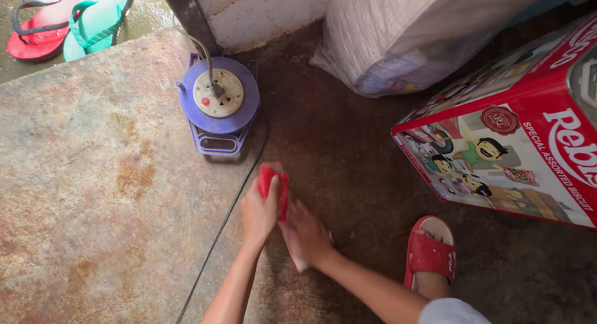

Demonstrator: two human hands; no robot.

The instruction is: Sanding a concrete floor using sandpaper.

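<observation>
Low over a brown concrete floor (348, 156), my left hand (259, 213) grips a small red object (273, 181), whose top sticks out above the fingers. My right hand (305, 234) is right beside it, fingers touching the red object's lower side, with something pale (300, 262) partly hidden under the palm. What the pale thing is cannot be made out.
A purple cable reel with a socket face (217, 103) stands beyond the hands; its black cord (217, 231) runs down past my left arm. A red printed tin box (516, 143) lies right, a white sack (410, 38) behind. My foot wears a red sandal (430, 252). Flip-flops (68, 19) lie top left.
</observation>
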